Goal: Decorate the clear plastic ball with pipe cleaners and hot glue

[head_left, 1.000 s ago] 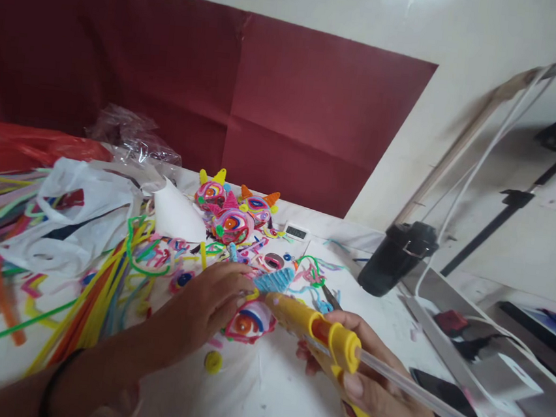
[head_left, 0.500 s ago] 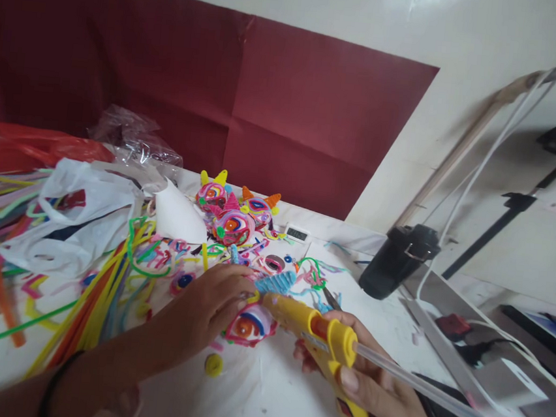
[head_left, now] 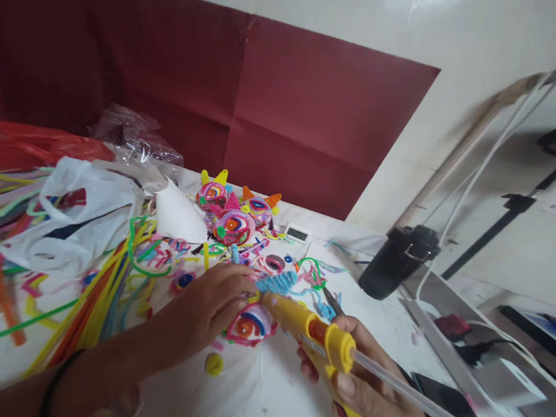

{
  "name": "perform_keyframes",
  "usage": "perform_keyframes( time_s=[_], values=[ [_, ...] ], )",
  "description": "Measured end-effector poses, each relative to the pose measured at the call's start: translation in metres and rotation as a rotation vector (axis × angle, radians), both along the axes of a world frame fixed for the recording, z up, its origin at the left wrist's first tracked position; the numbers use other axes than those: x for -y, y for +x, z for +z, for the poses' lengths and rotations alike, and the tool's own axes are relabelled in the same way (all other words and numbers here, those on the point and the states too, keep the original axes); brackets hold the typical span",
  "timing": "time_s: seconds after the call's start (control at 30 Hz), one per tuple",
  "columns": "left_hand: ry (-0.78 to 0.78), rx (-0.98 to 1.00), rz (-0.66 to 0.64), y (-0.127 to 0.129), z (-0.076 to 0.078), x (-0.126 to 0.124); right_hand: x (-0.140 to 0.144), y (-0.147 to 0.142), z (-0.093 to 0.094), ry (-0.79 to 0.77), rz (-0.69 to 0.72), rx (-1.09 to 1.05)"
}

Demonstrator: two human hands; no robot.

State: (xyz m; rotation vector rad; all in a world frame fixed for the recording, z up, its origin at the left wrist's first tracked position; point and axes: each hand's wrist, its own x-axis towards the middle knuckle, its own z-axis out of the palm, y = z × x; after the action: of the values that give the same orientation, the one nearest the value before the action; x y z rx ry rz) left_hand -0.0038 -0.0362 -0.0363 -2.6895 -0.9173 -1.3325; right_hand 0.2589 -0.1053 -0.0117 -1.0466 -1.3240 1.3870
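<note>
My right hand [head_left: 380, 395] grips the glue gun [head_left: 308, 329]; my left hand [head_left: 214, 301] curls against the figure [head_left: 250, 325], hold unclear. Figure sits mid-worktop [head_left: 259, 403], open room toward the near edge.

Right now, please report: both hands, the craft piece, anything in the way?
Right hand grips yellow glue gun. Left hand at eye-patterned craft piece, grip unclear. Gun front partly hides piece; yellow coil lies nearer.

A craft workspace, set up on a white tabletop [head_left: 279, 405] against a wall [head_left: 327, 0], marked by pipe cleaners [head_left: 96, 302] heaped at eight o'clock, a glue gun [head_left: 292, 317] held at five o'clock, bright horned figures [head_left: 235, 228] grouped near the centre.
</note>
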Motion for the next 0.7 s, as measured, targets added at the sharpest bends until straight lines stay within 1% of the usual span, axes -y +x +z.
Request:
perform_keyframes(
  time_s=[0.1, 0.17, 0.33, 0.43, 0.57, 0.7],
  values=[
    [-0.005, -0.008, -0.001, 0.0, 0.0, 0.0, -0.001, 0.004, -0.008, 0.017, 0.036, -0.027],
    [-0.001, -0.015, 0.005, 0.0, 0.001, 0.0, 0.001, 0.006, -0.009, 0.03, 0.051, -0.03],
    [0.008, -0.034, 0.019, -0.001, 0.002, -0.001, 0.009, 0.002, 0.003, -0.014, -0.02, 0.008],
    [-0.001, -0.05, 0.022, -0.001, 0.003, -0.001, 0.012, 0.0, 0.009, -0.031, -0.033, 0.002],
    [0.003, -0.05, 0.011, -0.001, 0.003, -0.001, 0.011, 0.0, 0.006, -0.036, -0.032, -0.046],
    [-0.007, -0.052, 0.017, -0.001, 0.003, -0.001, 0.011, 0.003, 0.003, -0.039, -0.041, -0.051]
  ],
)
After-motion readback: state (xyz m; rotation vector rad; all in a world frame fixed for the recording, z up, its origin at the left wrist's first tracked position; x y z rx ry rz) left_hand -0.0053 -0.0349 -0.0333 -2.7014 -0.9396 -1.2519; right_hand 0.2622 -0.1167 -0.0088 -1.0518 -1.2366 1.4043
